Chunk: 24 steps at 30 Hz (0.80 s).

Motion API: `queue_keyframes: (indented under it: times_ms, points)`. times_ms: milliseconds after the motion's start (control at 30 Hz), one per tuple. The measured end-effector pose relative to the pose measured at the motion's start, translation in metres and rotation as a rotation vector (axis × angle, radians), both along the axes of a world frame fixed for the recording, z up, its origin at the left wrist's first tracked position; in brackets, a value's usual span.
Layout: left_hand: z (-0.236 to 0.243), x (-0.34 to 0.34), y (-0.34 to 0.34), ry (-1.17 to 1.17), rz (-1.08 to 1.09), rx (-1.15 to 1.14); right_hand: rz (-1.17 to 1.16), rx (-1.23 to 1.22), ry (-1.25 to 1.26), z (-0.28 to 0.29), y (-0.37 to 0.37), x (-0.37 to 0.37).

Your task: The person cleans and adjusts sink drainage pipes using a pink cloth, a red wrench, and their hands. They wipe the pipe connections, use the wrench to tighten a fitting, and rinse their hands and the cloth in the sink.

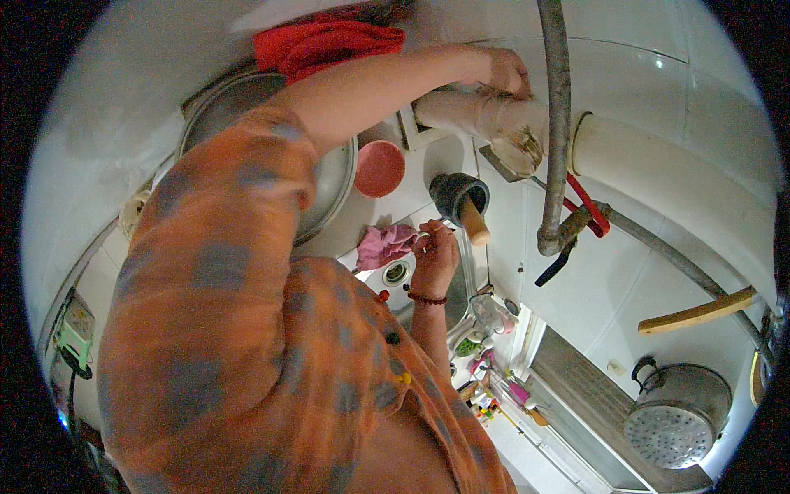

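Observation:
My left arm, in an orange plaid sleeve, stretches across the top to a whitish wrapped pipe (461, 111). My left hand (502, 72) has its fingers curled down at the pipe's upper side; what they grip is hidden. Torn, crumpled material (520, 150) shows at the pipe's end. Over the sink, my right hand (436, 257), with a dark bead bracelet, pinches something small and pale that I cannot make out. Beside its fingertips a pink cloth (385, 247) lies on the sink edge. A dark mortar (454, 194) with a wooden pestle (473, 222) stands just beyond.
A pink bowl (379, 169) stands beside a large round metal pan (336, 193), partly hidden by my arm. Red cloth (329, 45) lies behind. A grey metal pipe (555, 107) with a red-handled valve (588, 206) crosses the right side. A perforated steel pot (679, 416) is at lower right.

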<state>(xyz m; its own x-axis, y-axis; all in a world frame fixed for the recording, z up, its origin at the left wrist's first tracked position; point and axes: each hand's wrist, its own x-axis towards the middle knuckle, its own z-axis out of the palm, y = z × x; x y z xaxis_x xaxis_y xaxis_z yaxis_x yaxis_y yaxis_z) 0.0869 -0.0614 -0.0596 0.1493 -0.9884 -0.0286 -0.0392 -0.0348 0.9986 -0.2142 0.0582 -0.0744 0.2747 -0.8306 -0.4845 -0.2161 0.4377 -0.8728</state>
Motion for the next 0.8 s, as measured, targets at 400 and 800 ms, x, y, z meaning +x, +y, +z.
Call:
queue_keyframes:
  times_ms: [400, 800]
  points:
    - [-0.039, -0.016, 0.014, 0.304, 0.089, -0.075, -0.003, -0.071, 0.065, 0.008, 0.0, 0.012]
    - [-0.047, -0.085, 0.077, 0.895, 0.206, -0.081, 0.049, -0.173, -0.085, 0.032, -0.017, 0.04]
